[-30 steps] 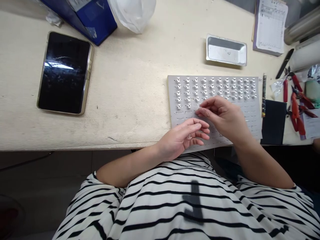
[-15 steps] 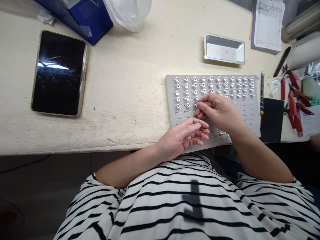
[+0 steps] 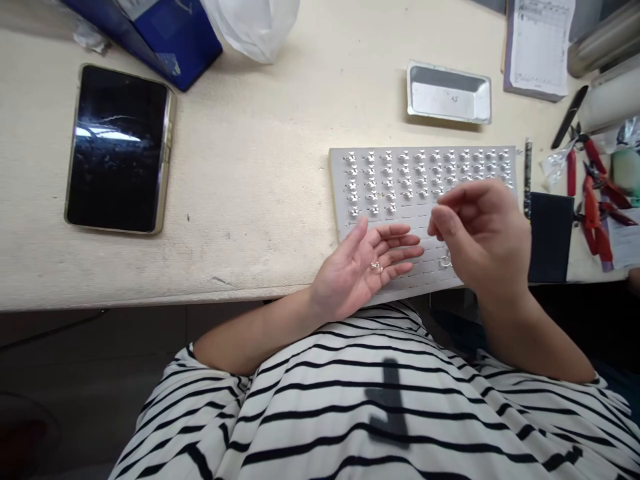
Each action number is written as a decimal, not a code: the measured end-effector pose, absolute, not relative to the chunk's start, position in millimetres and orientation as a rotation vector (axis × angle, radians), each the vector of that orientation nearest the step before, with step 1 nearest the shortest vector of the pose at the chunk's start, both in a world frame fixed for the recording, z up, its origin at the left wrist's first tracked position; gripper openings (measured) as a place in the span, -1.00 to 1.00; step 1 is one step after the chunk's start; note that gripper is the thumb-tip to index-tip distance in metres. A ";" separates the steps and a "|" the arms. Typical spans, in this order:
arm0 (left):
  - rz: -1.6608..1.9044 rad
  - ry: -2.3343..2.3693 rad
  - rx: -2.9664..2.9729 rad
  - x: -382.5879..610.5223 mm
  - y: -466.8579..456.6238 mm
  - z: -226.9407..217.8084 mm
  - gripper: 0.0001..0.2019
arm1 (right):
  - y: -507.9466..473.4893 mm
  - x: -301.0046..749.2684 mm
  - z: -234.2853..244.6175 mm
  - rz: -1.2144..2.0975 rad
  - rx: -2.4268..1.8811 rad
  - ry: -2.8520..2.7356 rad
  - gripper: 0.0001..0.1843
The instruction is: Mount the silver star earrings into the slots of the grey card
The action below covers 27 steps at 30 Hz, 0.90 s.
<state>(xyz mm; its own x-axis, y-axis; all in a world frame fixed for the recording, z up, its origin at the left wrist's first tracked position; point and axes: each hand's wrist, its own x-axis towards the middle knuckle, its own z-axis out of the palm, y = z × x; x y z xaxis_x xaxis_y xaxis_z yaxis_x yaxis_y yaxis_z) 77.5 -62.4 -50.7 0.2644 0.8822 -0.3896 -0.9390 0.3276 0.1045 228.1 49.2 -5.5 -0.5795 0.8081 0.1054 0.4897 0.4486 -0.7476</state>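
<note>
A grey slotted board (image 3: 350, 227) lies at the table's near edge, with several small silver rings (image 3: 403, 175) set in rows along its top. My left hand (image 3: 365, 270) rests palm up on the board's lower left, fingers stretched out, and a small silver ring (image 3: 376, 267) lies loose on them. My right hand (image 3: 483, 233) hovers over the board's right part, its fingers loosely curled and apart with nothing between them. Another loose ring (image 3: 444, 261) lies on the board just left of that hand.
A dark tablet (image 3: 119, 148) lies at the left, with a blue box (image 3: 165, 33) and a white plastic bag (image 3: 257, 27) behind it. A metal tray (image 3: 449, 92), a paper sheet (image 3: 540, 43), red-handled cutters (image 3: 593, 200) and a black pad (image 3: 550, 237) sit at the right.
My right hand set a ring into the board's fourth row, then drew back to the right and lifted. My left hand opened its fingers flatter, showing the ring on them.
</note>
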 end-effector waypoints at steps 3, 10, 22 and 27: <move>1.272 0.371 -0.170 80.2 -61.2 -49.0 -0.43 | 28.1 238.2 -4.3 0.722 -0.787 -2.481 -0.82; 1.280 0.431 -0.035 88.0 -60.3 -49.9 -0.39 | 6.7 239.9 -21.2 0.548 -0.631 -2.655 -0.79; 1.426 0.640 0.378 96.9 -73.0 -64.5 -0.59 | 20.1 249.8 -16.8 1.058 -1.082 -2.307 -0.87; 1.348 0.807 0.583 95.2 -76.2 -64.6 -0.64 | 47.5 247.0 -19.3 1.005 -1.319 -2.311 -0.94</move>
